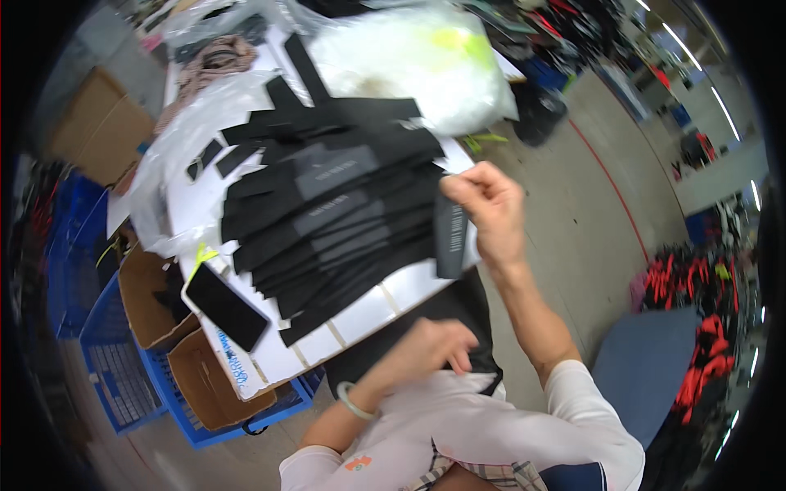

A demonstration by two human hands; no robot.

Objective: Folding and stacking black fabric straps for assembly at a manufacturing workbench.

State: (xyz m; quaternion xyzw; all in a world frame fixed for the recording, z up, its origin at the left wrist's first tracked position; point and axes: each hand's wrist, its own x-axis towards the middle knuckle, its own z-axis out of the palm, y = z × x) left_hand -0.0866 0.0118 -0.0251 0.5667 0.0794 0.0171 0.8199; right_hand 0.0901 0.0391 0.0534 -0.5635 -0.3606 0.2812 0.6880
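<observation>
Pinched between the thumb and fingers of my right hand (491, 204) is a black fabric strip (451, 241) with pale print, hanging down at the table's right edge. My left hand (430, 348) is over my lap in front of the table, slightly blurred, its fingers loosely bent and apart with nothing visible in them. Beside the strip, a fanned pile of black fabric pieces (327, 221) covers much of the white table (360, 315). Grey printed patches show on some of the pieces. Black fabric (458, 315) also lies across my lap below the table edge.
A dark-screened phone (228, 307) lies at the table's left corner. Clear plastic bags (409, 61) bulge at the back. Blue crates (123, 376) and cardboard boxes (205, 380) stand at the left. A blue-grey board (643, 360) and red-and-black goods (704, 360) are on the right.
</observation>
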